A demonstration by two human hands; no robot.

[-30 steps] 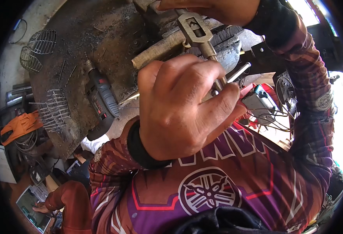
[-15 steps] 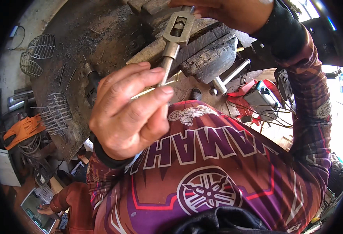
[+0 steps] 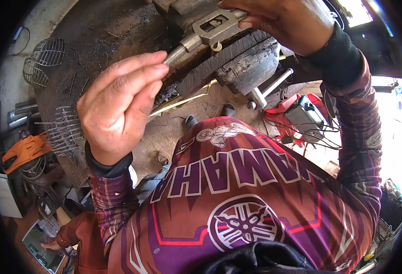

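A grey metal tap wrench (image 3: 213, 28) with a square open frame and two bar handles lies across the top of a dark bench vise (image 3: 244, 64). My left hand (image 3: 118, 105) is raised at the left. Its fingertips are pinched on the end of the wrench's left handle (image 3: 178, 52). My right hand (image 3: 285, 23) wraps over the right handle at the top of the view and hides that end. What sits inside the wrench frame cannot be made out. My forearms are in patterned maroon sleeves.
The vise's steel handle bar (image 3: 271, 86) sticks out below its jaws. A rusty round workbench (image 3: 96, 36) carries wire guards (image 3: 45, 50) and a bundle of thin rods (image 3: 66, 132). A red machine with cables (image 3: 301, 118) sits on the right, orange gear (image 3: 25, 148) on the left. Another person's sleeve (image 3: 75, 233) is at lower left.
The wrench has swung from nearly upright to lying across. My left hand has moved left and away from the camera along its handle. My right hand has stayed on the other end.
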